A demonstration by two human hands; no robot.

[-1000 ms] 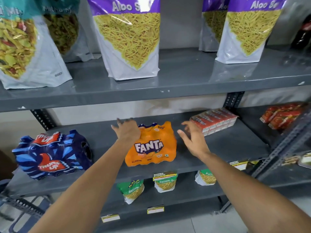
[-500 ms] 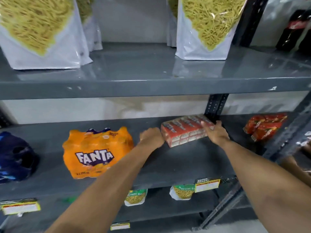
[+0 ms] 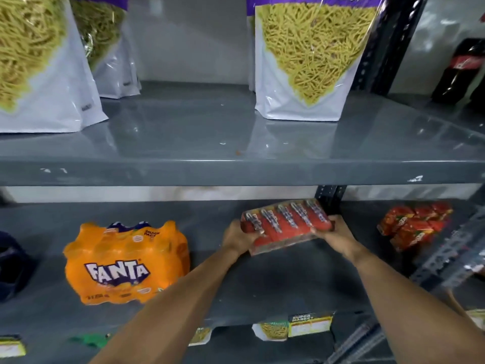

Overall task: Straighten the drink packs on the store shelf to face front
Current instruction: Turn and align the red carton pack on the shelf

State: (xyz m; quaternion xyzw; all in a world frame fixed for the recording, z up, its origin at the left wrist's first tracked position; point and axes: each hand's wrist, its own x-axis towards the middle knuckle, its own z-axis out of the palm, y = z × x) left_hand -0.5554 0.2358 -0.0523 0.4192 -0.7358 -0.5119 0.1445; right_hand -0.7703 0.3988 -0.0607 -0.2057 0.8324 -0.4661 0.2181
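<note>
A red pack of small drink cartons (image 3: 284,224) lies at the back of the grey middle shelf (image 3: 275,290). My left hand (image 3: 237,239) grips its left end and my right hand (image 3: 334,236) grips its right end. The pack is tilted, with its near edge lifted off the shelf. An orange Fanta bottle pack (image 3: 126,261) stands to the left with its logo towards me. A dark blue drink pack (image 3: 11,266) is cut off at the left edge.
Another red carton pack (image 3: 414,224) sits on the neighbouring shelf to the right, past a dark upright post (image 3: 328,198). Snack bags (image 3: 304,59) stand on the upper shelf (image 3: 236,172). A cola bottle (image 3: 459,72) is at far right. Price tags (image 3: 309,324) line the shelf edge.
My hands left the Fanta pack and moved right to the red carton pack. Both hands have closed on its ends and tipped it up. The view has shifted right.
</note>
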